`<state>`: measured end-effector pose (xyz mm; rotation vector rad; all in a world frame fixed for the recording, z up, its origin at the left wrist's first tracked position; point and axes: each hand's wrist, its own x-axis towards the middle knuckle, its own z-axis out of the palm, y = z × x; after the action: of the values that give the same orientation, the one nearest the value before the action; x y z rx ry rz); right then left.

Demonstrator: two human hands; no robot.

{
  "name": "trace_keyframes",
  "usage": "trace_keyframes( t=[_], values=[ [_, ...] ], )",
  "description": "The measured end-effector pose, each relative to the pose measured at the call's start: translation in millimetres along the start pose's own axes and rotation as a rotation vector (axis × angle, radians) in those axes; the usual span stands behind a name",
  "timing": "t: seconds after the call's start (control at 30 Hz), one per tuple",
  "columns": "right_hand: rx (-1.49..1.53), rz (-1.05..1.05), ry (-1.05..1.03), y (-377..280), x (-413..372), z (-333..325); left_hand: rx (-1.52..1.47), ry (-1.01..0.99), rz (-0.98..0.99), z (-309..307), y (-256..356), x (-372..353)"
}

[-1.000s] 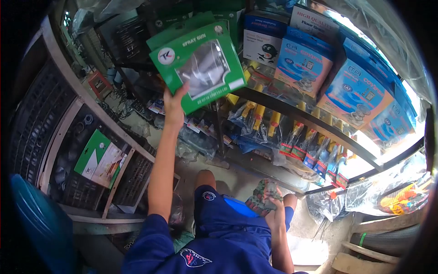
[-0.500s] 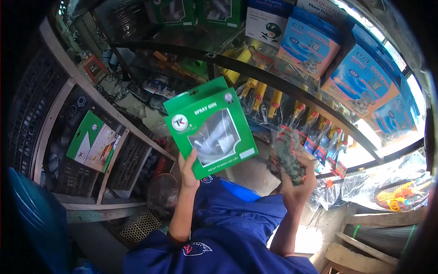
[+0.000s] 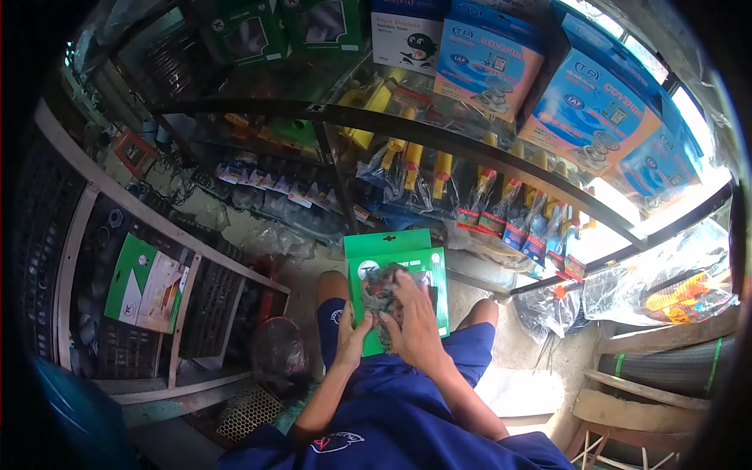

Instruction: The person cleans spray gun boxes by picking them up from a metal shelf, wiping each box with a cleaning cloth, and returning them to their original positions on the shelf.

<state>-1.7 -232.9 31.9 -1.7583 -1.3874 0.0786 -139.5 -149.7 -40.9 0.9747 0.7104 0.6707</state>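
A green spray gun box (image 3: 388, 246) with a clear window stands in front of my lap in the head view. My left hand (image 3: 353, 335) grips its lower left edge, thumb on the front face. Over the box front my right hand (image 3: 417, 319) presses a crumpled grey-green rag (image 3: 381, 296) with reddish patches. The rag and my fingers hide most of the window and part of the printed label.
Ahead, a glass-shelved rack carries blue-and-orange boxes (image 3: 489, 63), more green boxes (image 3: 321, 25) and bagged yellow-handled tools (image 3: 413, 166). A crate shelf on the left holds another green box (image 3: 149, 283). Rolled mesh (image 3: 666, 366) lies at the right.
The box has come down and a little right, closer to my lap. My right hand has moved left, bringing the rag from beside the box onto its front.
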Motion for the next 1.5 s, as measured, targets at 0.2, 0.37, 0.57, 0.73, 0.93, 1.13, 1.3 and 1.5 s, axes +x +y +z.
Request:
trace_keyframes(
  t=[0.2,0.37,0.57,0.73,0.93,1.13,1.3,1.5],
  values=[
    [-0.101,0.136,0.086,41.6,7.6,-1.9,0.387,-0.196,0.079,14.0,30.4,8.1],
    [-0.132,0.192,0.104,42.7,27.8,-8.9,0.528,-0.288,0.068,25.1,41.1,12.5],
    [-0.066,0.12,-0.018,44.3,36.9,-13.8,0.735,-0.417,-0.047,21.5,61.7,18.8],
    [-0.073,-0.083,0.047,31.5,41.1,-9.1,0.815,-0.401,0.099,12.4,40.8,20.8],
    [-0.092,-0.072,0.046,36.0,43.8,-13.7,0.413,-0.294,0.031,14.8,35.5,13.7],
    [-0.114,0.049,0.013,56.1,25.0,-17.2,0.292,-0.183,-0.025,3.7,35.1,1.3],
    [-0.115,0.117,-0.001,65.4,13.7,-20.4,0.307,-0.215,0.044,-4.8,40.0,-1.8],
    [-0.044,0.157,0.083,37.8,22.6,-8.8,0.625,-0.334,0.004,12.7,51.0,7.9]
  ],
)
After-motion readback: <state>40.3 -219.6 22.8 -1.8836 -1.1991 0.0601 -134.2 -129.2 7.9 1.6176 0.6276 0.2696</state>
